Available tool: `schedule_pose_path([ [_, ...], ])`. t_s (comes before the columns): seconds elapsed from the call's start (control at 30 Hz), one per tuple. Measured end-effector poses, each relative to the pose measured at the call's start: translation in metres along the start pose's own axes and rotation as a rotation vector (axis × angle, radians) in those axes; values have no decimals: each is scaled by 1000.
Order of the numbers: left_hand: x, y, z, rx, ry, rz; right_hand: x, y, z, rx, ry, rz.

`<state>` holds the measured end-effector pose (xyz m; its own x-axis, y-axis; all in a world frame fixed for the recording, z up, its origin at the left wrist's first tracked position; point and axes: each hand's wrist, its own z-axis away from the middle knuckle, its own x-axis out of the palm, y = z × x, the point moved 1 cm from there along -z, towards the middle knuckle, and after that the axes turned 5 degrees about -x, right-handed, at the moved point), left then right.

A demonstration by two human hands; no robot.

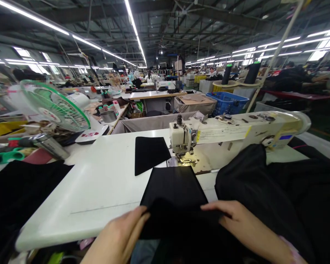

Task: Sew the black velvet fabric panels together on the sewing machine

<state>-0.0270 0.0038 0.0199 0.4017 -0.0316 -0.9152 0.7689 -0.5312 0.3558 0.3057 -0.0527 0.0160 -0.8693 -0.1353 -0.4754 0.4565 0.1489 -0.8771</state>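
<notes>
A black fabric panel (176,185) lies over the front edge of the white sewing table, its far end just before the needle area of a sewing machine (222,135). At the panel's left edge, my left hand (121,231) pinches the cloth between thumb and fingers. My right hand (236,220) grips the opposite edge, thumb on top and the other fingers partly hidden. The near part of the panel hangs down toward my lap, too dark to make out. Left of the presser foot rests a smaller black fabric piece (151,152), flat on the table.
A heap of black fabric (277,194) covers the table's right side. More dark cloth (16,194) lies at the left, near a metal flask (49,145) and a green-rimmed fan (55,106). Behind the machine stand thread cones (227,74) and a blue basket (227,102).
</notes>
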Motion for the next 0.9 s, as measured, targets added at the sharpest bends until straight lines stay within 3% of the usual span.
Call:
schedule_pose_path([
  [0.1,11,4,-58,-259,-93,-199,16,26,-43,26,161,138],
  [0.17,21,1,-89,-361,-110,-251,24,43,-70,24,269,223],
  [0.33,45,-17,-126,-406,-51,2,33,68,-109,28,478,314],
  [0.43,54,-22,-129,-390,-63,120,35,73,-117,20,518,291],
  [0.6,53,-21,-112,-413,48,335,37,72,-113,-33,568,117],
  [0.7,44,-18,-92,-380,97,710,39,70,-97,-50,581,-46],
  [0.8,33,-12,-78,-329,144,1120,41,68,-81,15,581,-299],
  [0.9,25,-6,-73,-352,235,1129,42,64,-70,149,621,-466],
])
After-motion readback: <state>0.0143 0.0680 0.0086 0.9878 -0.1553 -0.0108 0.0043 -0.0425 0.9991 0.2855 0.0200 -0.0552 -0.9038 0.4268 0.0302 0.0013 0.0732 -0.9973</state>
